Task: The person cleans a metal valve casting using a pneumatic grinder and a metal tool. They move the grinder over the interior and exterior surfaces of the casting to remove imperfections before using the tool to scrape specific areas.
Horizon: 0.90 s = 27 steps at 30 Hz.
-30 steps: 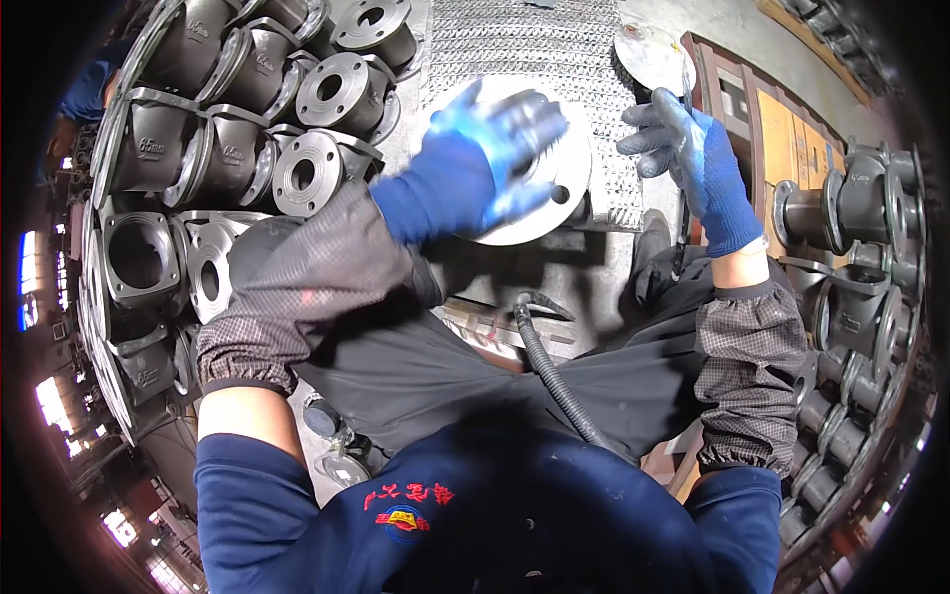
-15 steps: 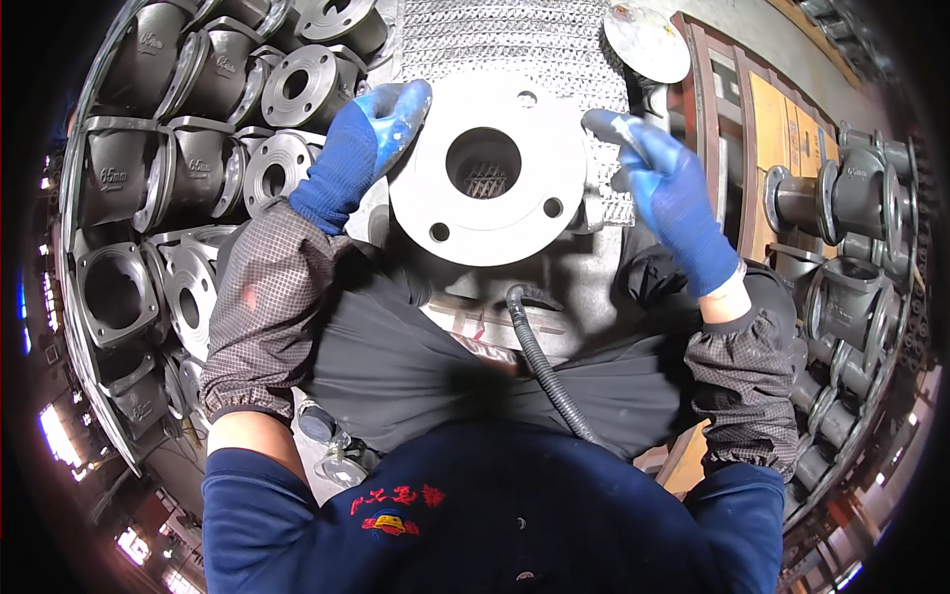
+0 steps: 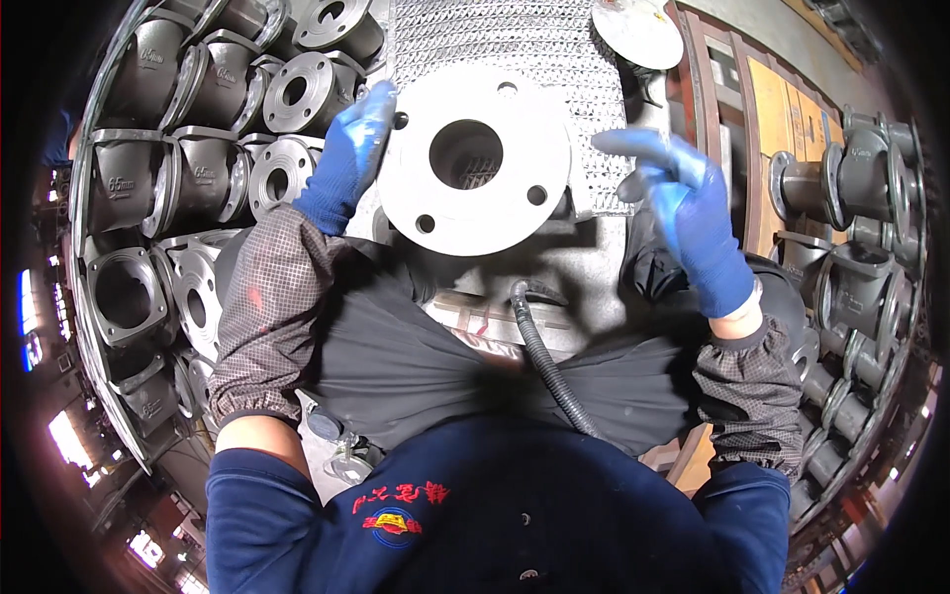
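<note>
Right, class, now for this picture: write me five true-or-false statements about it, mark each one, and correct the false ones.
1. The left hand and right hand are gloved in blue. True.
2. The pale round flange is nearer the left hand. True.
3. Six small holes ring its centre. False: four small holes do.
4. The right hand grips the pale round flange. False: a gap parts them.
5. Grey castings show on both sides. True.

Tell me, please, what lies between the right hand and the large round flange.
In the head view, a narrow strip of grey patterned surface shows between the right hand and the flange.
</note>
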Each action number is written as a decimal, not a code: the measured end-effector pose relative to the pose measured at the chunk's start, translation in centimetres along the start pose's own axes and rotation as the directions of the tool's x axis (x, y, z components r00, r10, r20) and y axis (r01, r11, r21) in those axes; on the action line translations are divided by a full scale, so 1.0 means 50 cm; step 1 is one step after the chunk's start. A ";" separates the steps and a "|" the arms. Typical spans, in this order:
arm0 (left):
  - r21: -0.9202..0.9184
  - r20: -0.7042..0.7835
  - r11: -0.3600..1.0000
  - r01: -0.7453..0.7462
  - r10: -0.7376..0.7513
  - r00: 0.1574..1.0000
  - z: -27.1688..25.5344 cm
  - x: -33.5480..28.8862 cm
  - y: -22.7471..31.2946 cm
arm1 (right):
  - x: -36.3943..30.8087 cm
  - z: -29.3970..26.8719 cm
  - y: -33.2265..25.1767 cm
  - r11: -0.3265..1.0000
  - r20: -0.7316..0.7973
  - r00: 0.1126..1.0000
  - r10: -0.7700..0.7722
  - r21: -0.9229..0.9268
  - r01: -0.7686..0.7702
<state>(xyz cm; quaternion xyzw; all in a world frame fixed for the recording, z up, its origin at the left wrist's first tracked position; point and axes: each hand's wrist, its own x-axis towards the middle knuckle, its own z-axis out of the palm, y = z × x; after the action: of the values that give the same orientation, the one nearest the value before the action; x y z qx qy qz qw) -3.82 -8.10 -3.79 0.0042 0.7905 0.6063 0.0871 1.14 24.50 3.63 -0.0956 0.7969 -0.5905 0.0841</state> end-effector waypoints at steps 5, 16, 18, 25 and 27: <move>0.266 0.191 0.962 0.065 -0.119 0.974 0.032 -0.080 0.030 | -0.004 -0.028 0.015 0.986 -0.221 0.969 0.110 0.148 -0.078; 0.084 0.750 0.993 -0.088 -0.005 0.661 0.410 -0.239 -0.219 | -0.006 -0.075 0.049 0.991 -0.203 0.970 0.135 0.008 -0.136; -0.203 0.734 0.922 0.331 -0.080 0.674 0.445 -0.219 -0.169 | -0.004 -0.080 0.038 0.977 -0.225 0.954 0.200 -0.023 -0.210; -0.652 0.356 0.678 0.339 -0.120 0.927 0.451 -0.218 0.232 | -0.049 -0.154 0.074 0.948 -0.413 0.882 0.225 -0.116 -0.296; -0.436 0.243 0.885 0.161 -0.057 0.968 0.459 -0.214 0.231 | -0.067 -0.131 0.030 0.955 -0.332 0.903 0.274 -0.019 -0.297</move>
<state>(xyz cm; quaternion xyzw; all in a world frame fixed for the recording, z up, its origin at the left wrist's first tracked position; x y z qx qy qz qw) 8.84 15.71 2.96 0.0071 0.6117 0.7632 0.2080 2.70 31.84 4.15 0.1182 0.8251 -0.5515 0.0336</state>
